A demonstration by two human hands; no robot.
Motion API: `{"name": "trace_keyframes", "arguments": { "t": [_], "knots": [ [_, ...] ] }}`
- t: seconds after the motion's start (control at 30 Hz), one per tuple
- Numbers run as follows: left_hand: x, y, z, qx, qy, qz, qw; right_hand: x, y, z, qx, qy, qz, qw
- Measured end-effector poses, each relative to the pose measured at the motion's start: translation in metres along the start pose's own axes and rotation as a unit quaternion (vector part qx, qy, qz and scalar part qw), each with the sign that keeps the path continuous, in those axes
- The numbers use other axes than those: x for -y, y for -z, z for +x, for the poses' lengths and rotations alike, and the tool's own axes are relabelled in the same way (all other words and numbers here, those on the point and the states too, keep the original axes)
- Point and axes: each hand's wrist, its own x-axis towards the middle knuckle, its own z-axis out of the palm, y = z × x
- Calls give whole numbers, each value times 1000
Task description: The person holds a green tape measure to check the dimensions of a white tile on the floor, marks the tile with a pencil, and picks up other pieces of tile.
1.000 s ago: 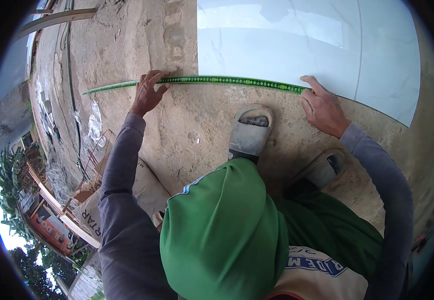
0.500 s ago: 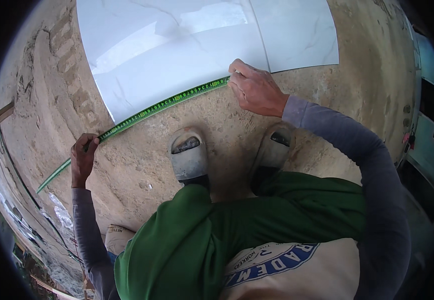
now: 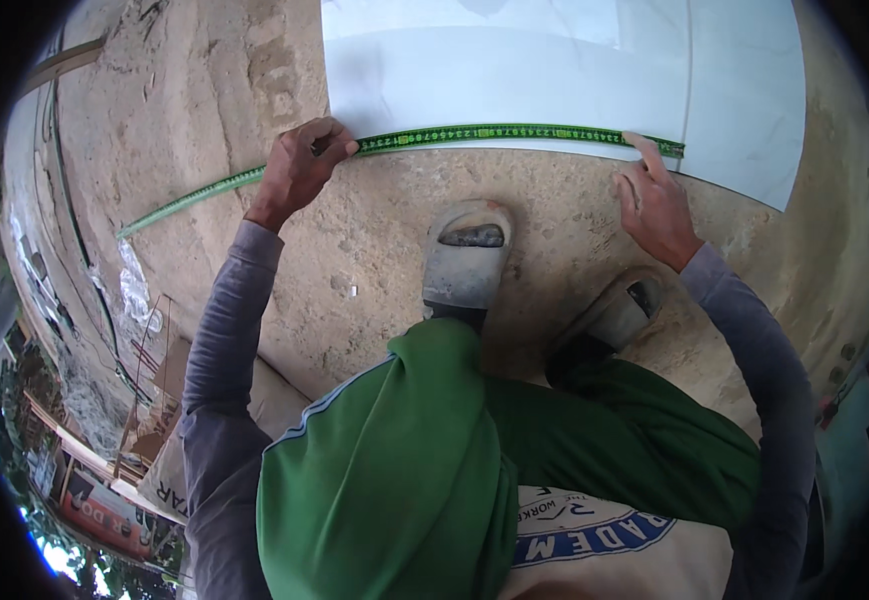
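A green tape measure strip lies along the near edge of a white marbled tile. Its right end reaches the joint with a second white tile. My left hand is closed, pinching the strip between thumb and fingertips just off the tile's near left corner. Beyond that hand, the strip's loose left part slants down over the ground. My right hand rests its stretched index finger on the strip near its right end; its thumb stands apart and the other fingers are partly curled.
My sandalled feet stand on rough, dusty concrete close to the tiles. At left are a dark cable, crumpled clear plastic and a paper sack. A wooden strip lies at far left.
The strip has come up onto the tile's near edge. My right hand has gone from pinching it to pressing with one finger. My left hand has moved closer to the tile's corner.
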Motion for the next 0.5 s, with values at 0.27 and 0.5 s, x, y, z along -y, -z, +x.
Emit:
{"name": "trace_keyframes", "arguments": {
  "t": [0.27,0.5],
  "knots": [
    [42,-3,-9,-94,-85,29,992,-1,-6,12,-7,23,-62,998],
    [71,28,-20,-74,-49,98,991,1,-8,6,-6,21,-77,997]
  ]
}}
